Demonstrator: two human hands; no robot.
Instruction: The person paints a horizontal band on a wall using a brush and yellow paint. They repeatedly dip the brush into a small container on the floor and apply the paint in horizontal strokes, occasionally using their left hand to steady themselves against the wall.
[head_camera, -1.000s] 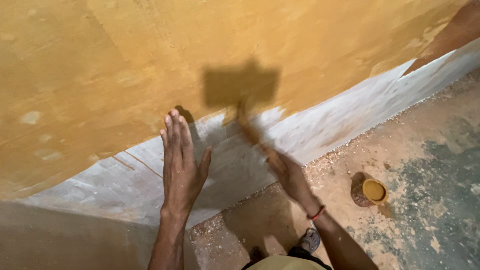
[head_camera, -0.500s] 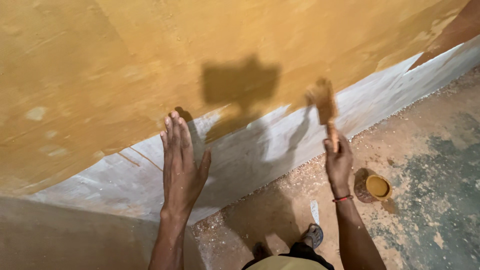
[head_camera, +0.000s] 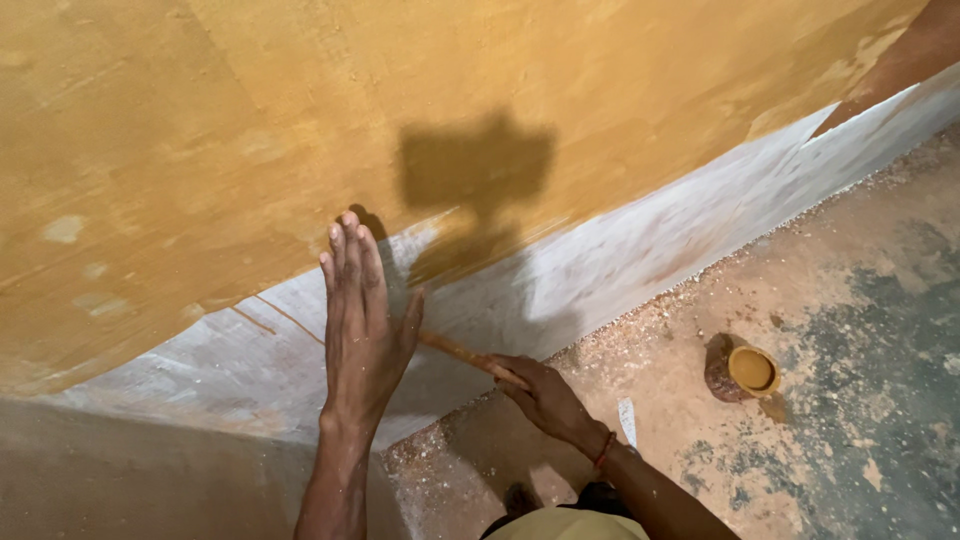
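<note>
My left hand (head_camera: 362, 325) lies flat against the wall, fingers together and pointing up, at the boundary where the ochre paint (head_camera: 300, 130) meets the bare grey-white lower wall (head_camera: 620, 280). My right hand (head_camera: 545, 395) grips the wooden handle of a paintbrush (head_camera: 462, 352). The handle runs left from my fist toward my left hand, and the bristle end is hidden behind that hand. A red band circles my right wrist.
A small open tin of ochre paint (head_camera: 745, 370) stands on the dusty concrete floor (head_camera: 850, 400) to the right. Sawdust-like debris lies along the wall's base. A shadow of a head camera falls on the painted wall.
My right hand has swung the brush down and left, from raised against the wall near the right to low beside my left hand. The left hand has stayed in place.
</note>
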